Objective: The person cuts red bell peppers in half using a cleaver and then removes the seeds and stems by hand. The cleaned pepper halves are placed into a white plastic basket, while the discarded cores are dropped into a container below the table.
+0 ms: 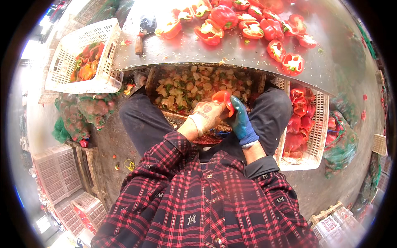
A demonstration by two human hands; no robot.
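Observation:
Between my two gloved hands, over a crate of pepper cores and scraps (176,90), is a piece of red bell pepper (224,99). My left hand (208,114), in an orange and white glove, is closed around its near left side. From the right, my right hand (240,119), in a blue glove, touches the pepper's edge with raised fingers; its grip is partly hidden. Halved red bell peppers (210,32) lie cut side up on the metal table (186,54) beyond. A cleaver (147,24) with a wooden handle rests at the table's left.
A white plastic crate (108,66) with red, orange and green pepper pieces stands at the left. At the right, another white crate (321,136) holds red pepper pieces. Net bags (73,117) of produce, stacked crates (55,170) and a wooden pallet (90,167) stand around me.

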